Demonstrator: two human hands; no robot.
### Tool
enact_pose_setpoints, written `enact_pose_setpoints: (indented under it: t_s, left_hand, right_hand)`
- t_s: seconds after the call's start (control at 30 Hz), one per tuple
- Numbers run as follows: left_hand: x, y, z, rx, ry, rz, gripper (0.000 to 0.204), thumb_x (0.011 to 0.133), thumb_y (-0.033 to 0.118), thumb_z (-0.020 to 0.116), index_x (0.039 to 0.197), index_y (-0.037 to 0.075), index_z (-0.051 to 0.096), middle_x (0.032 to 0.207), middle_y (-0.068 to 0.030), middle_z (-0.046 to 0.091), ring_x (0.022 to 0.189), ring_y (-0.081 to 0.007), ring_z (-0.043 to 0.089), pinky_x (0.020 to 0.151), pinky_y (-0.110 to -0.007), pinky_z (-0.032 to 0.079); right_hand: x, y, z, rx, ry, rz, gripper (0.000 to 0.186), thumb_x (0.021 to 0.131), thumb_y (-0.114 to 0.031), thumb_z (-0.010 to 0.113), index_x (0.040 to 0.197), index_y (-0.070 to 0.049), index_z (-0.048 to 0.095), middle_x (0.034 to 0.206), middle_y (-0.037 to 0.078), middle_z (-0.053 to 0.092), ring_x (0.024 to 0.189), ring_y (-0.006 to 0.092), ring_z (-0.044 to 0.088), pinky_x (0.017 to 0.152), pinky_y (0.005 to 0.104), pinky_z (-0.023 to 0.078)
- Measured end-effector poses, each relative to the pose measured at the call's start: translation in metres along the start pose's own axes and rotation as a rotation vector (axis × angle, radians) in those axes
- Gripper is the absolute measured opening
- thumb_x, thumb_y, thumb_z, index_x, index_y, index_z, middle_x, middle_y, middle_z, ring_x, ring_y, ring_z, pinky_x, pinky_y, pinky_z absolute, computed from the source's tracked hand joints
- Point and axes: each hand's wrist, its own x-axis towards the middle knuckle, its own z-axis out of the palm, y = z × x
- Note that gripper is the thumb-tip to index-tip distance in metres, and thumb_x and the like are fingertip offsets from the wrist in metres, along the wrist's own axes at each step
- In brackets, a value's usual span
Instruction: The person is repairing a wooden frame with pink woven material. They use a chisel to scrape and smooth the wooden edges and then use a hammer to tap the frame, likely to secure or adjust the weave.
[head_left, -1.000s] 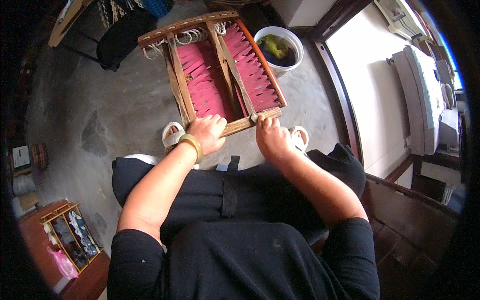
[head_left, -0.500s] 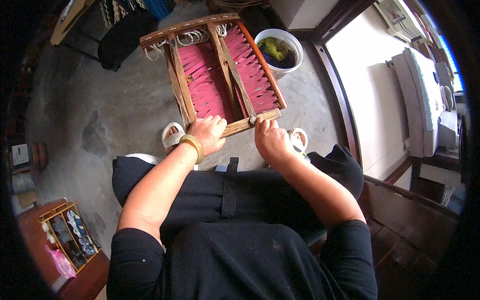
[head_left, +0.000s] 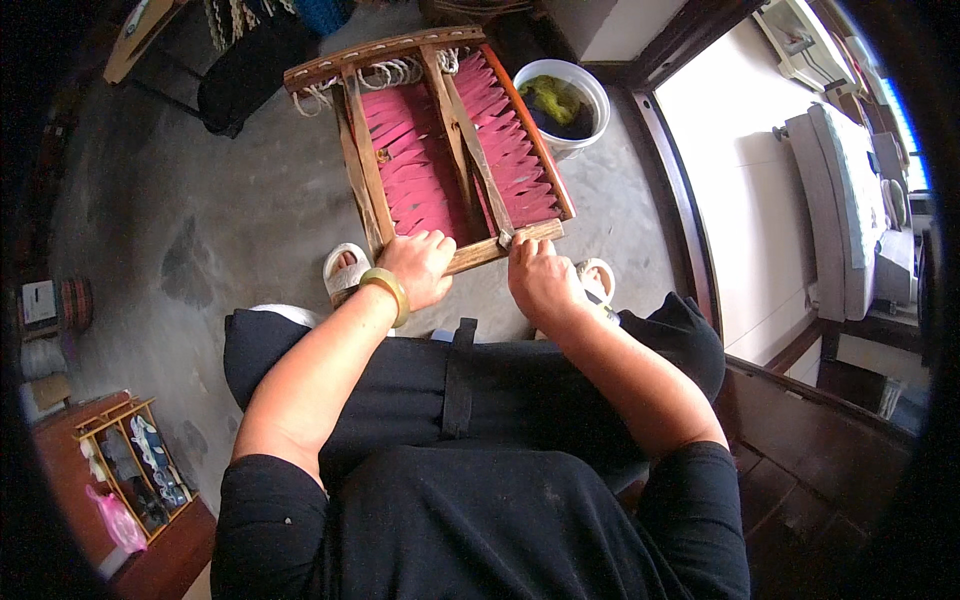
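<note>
Wooden frame (head_left: 443,105) stretching away from left grip (head_left: 418,268) and right grip (head_left: 545,278); both clasped on near rail (head_left: 478,256)

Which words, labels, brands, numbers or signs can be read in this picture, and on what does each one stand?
No text can be read.
Wooden frame: no writing seen.
White bucket: no writing seen.
White box at the left edge: too small and blurred to tell.
</note>
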Motion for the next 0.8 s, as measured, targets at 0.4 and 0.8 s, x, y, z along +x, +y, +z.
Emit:
enact_pose_setpoints:
  t_s: [0.4, 0.8]
  left_hand:
    - [-0.001, 0.000, -0.001, -0.005, 0.007, 0.004, 0.031, 0.068, 0.021, 0.071, 0.087, 0.005, 0.052, 0.085, -0.0108, 0.056, 0.087, -0.0301, 0.059, 0.071, -0.043, 0.050]
    - [-0.001, 0.001, -0.002, -0.010, -0.042, -0.025, 0.032, 0.068, 0.022, 0.072, 0.090, 0.006, 0.055, 0.089, -0.0103, 0.060, 0.090, -0.0283, 0.060, 0.075, -0.041, 0.051]
  right_hand:
    - [0.006, 0.000, -0.001, -0.004, 0.048, -0.028, 0.026, 0.087, -0.012, 0.052, 0.103, 0.008, 0.057, 0.083, 0.012, 0.060, 0.080, 0.0227, 0.060, 0.051, 0.0303, 0.053]
    - [0.016, 0.000, 0.000, 0.061, -0.041, 0.000, 0.034, 0.087, -0.014, 0.051, 0.111, 0.010, 0.052, 0.088, 0.014, 0.059, 0.083, 0.0247, 0.061, 0.057, 0.0322, 0.055]
